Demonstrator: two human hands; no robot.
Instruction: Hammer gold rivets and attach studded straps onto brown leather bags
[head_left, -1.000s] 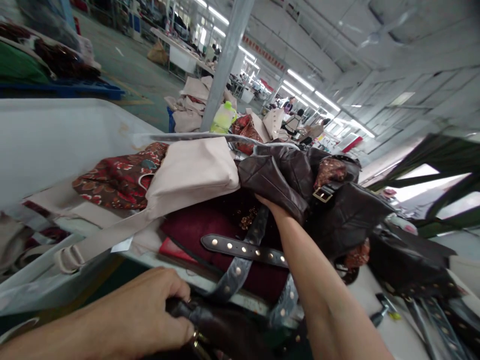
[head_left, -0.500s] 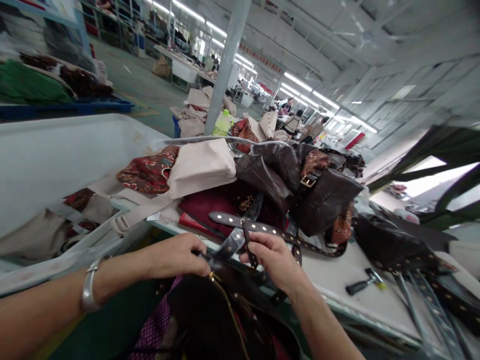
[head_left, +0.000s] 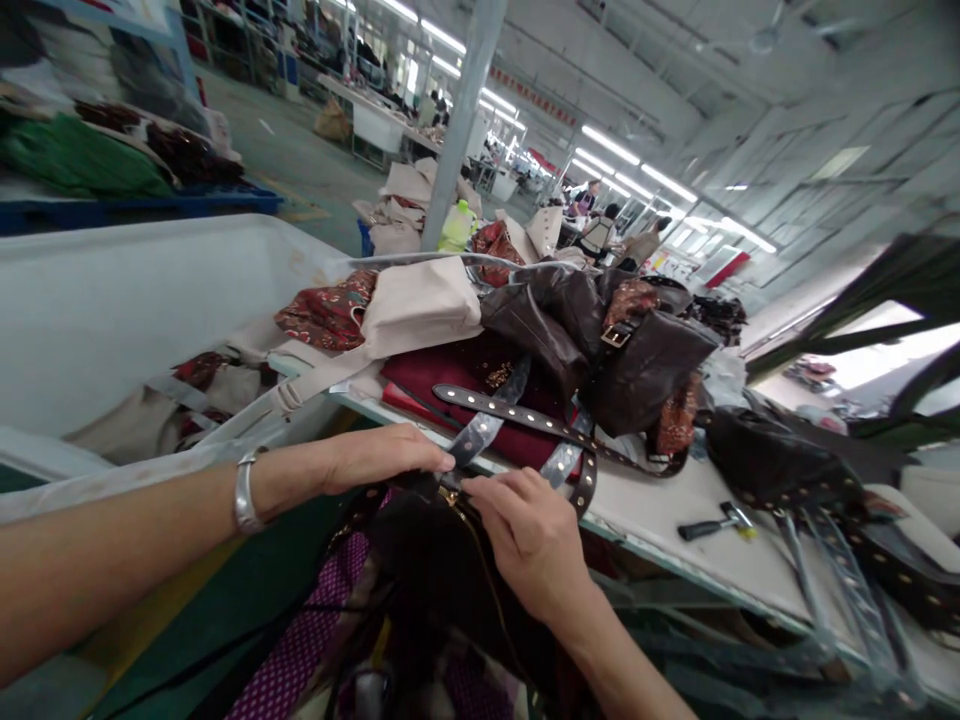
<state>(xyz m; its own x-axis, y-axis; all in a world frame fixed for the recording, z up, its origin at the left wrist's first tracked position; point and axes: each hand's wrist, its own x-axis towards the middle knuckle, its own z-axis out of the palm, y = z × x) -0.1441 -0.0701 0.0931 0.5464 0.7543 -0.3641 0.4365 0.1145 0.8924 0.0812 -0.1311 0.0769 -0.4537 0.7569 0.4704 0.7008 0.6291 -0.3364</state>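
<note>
A dark leather bag [head_left: 427, 570] lies below the table edge in front of me, with purple patterned fabric [head_left: 307, 620] showing beside it. My left hand [head_left: 382, 458] rests across its top edge, fingertips reaching a grey metallic strap [head_left: 480, 432]. My right hand [head_left: 525, 535] sits just beside it, fingers pinched on a narrow dark strap by a gold zip line. A brown leather belt strap with brass studs [head_left: 510, 415] runs from there across the table. The exact grip points are partly hidden by my fingers.
The white worktop [head_left: 675, 540] holds a heap of brown leather bags [head_left: 645, 370], maroon fabric [head_left: 465, 385], a cream bag [head_left: 420, 310] and a small hammer [head_left: 716, 522]. A large white bin [head_left: 127, 320] stands left. Several people work further down the hall.
My hands have moved closer together over the bag, and the left one has slid right. The view has tilted slightly, and the studded strap now lies straighter across the table.
</note>
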